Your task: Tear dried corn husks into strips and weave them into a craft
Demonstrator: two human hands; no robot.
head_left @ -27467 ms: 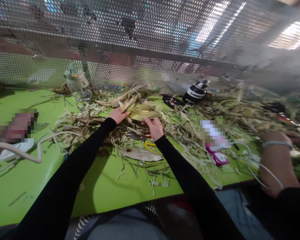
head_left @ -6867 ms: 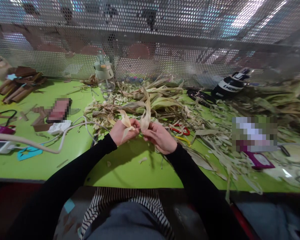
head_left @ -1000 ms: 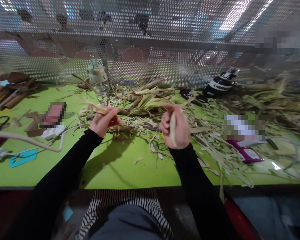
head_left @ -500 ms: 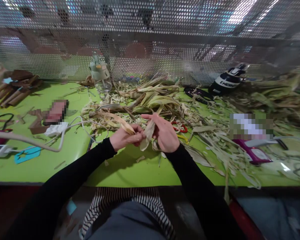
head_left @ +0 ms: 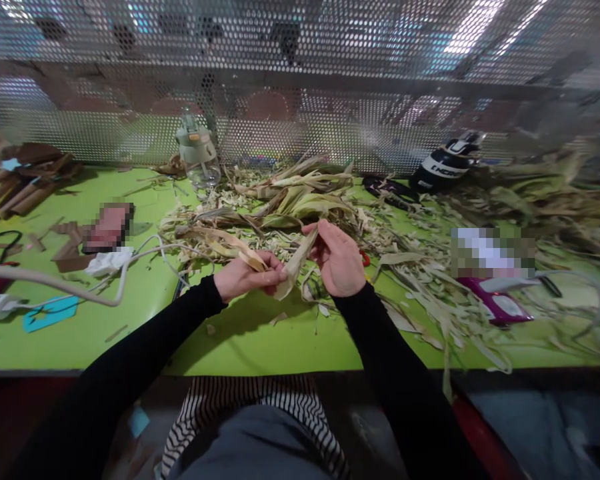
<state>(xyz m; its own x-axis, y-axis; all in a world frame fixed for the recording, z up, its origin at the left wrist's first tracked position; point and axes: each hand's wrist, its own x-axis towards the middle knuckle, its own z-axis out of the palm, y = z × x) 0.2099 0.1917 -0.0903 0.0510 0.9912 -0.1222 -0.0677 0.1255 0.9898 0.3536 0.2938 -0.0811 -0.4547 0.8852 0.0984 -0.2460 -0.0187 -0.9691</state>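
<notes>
A pale dried corn husk [head_left: 294,268] stretches between my two hands above the green table [head_left: 260,340]. My left hand [head_left: 249,275] pinches its lower end between thumb and fingers, and a tan strip of husk [head_left: 250,255] also runs out of that hand to the upper left. The husk's upper, narrower end is in the fingers of my right hand [head_left: 341,260], its thumb and index finger closed on the tip. Behind both hands lies a pile of dry husks [head_left: 300,203], with small shreds around it.
At the back stand a clear bottle [head_left: 200,157] and a leaning black bottle [head_left: 445,163], before a perforated metal screen [head_left: 280,107]. Left lie a phone [head_left: 109,227], a white cable [head_left: 80,287] and a blue tag [head_left: 51,313]. Shredded husk [head_left: 440,293] and a purple packet [head_left: 497,303] are at right.
My right hand has moved a little right and away from my left, drawing the husk out longer between them. My left hand keeps its pinch.
</notes>
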